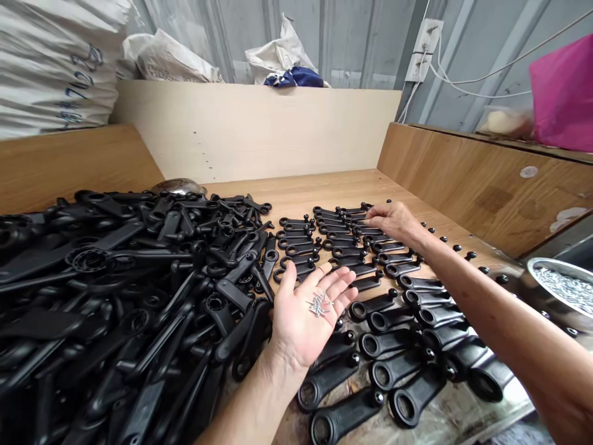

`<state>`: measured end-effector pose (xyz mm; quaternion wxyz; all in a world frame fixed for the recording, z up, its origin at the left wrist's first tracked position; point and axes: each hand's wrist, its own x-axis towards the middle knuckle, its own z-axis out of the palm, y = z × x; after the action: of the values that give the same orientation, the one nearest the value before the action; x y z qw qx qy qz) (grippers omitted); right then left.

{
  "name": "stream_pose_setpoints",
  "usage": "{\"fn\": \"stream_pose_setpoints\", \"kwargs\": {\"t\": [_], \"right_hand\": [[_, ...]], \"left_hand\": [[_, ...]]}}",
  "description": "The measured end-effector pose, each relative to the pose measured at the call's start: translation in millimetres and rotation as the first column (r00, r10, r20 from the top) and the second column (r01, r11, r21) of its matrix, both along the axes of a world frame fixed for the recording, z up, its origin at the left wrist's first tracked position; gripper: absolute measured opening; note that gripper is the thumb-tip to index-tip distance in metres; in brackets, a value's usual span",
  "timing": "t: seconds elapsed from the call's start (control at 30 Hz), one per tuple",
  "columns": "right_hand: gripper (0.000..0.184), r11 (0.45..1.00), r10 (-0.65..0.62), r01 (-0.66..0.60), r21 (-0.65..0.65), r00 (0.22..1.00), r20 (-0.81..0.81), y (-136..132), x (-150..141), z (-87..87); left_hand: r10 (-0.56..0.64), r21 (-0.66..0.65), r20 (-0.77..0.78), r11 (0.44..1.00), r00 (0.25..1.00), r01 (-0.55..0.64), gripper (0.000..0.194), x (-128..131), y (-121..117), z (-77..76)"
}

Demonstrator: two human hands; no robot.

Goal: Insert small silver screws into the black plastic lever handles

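Note:
My left hand (303, 321) is held palm up, fingers spread, and carries a small pile of silver screws (319, 304). Beneath and beyond it lie rows of black plastic crank arms (386, 342), each with a ring at one end and a small knob at the other. My right hand (393, 220) reaches over the far rows with thumb and fingers pinched together near the knob ends. Whatever is between those fingertips is too small or hidden to make out.
A large heap of loose black arms (139, 278) fills the left side. At right stands a metal bowl (532, 296) of silver screws, beside a line of loose black knobs (457, 248). A pale board (259, 133) and a wooden side panel (463, 167) edge the table.

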<state>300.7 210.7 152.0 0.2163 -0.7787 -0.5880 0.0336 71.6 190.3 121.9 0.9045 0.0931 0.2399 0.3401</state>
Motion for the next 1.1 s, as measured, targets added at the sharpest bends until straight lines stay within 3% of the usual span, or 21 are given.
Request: {"fn": "stream_pose_setpoints", "kwargs": {"t": [0.2,0.5,0.8,0.97,1.1], "right_hand": [[0.021,0.986,-0.121,0.124,-0.108,0.992,0.037,21.5,19.3,-25.9],[0.023,0.965,-0.137,0.167,-0.203,0.978,0.155,33.2,19.0,-34.4],[0.023,0.956,-0.162,0.211,-0.206,0.960,0.229,33.4,13.9,-38.7],[0.020,0.980,-0.093,0.128,-0.155,0.972,0.215,27.9,4.9,-28.8],[0.014,0.990,0.143,-0.144,-0.003,0.977,0.160,8.5,-30.3,-9.8]], "left_hand": [[0.035,0.016,-0.018,0.999,0.999,-0.034,0.065,-1.4,4.3,2.3],[0.049,0.024,-0.030,0.999,0.998,-0.048,0.061,-1.9,5.9,3.2],[0.055,0.018,-0.017,0.998,0.998,-0.055,0.061,-2.2,6.1,5.9],[0.070,-0.018,0.019,0.997,0.997,-0.069,0.065,-2.8,6.5,2.8],[0.076,-0.063,0.058,0.995,0.995,-0.072,0.067,-4.9,6.4,-0.8]]}}
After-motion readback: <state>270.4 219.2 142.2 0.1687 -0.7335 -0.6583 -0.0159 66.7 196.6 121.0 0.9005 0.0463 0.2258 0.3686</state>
